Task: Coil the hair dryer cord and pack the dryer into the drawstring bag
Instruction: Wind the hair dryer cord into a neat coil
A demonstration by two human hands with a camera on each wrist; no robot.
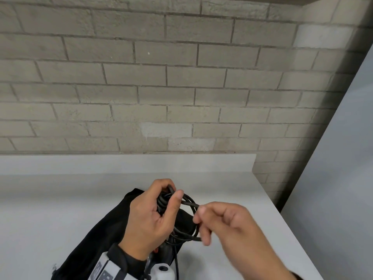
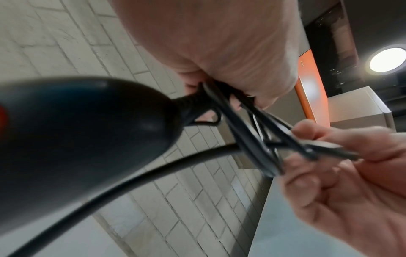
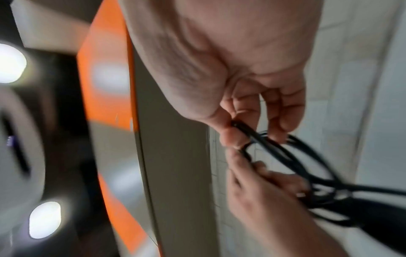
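Note:
My left hand [image 1: 161, 201] grips a bundle of black cord loops [image 1: 163, 199] above the black drawstring bag [image 1: 96, 235] that lies on the grey counter [image 1: 50, 209]. My right hand [image 1: 201, 221] pinches the outer cord loops [image 1: 191, 205] just to the right of it. In the left wrist view the black hair dryer [image 2: 77, 135] hangs under the left hand, its cord [image 2: 140, 175] running out of the strain relief. The right wrist view shows thumb and finger of the right hand [image 3: 237, 132] pinching the cord [image 3: 274, 149].
A grey brick wall [image 1: 161, 77] stands behind the counter. The counter's right edge [image 1: 282, 211] runs diagonally, with lower floor beyond. An orange panel [image 3: 105, 87] shows in the wrist views.

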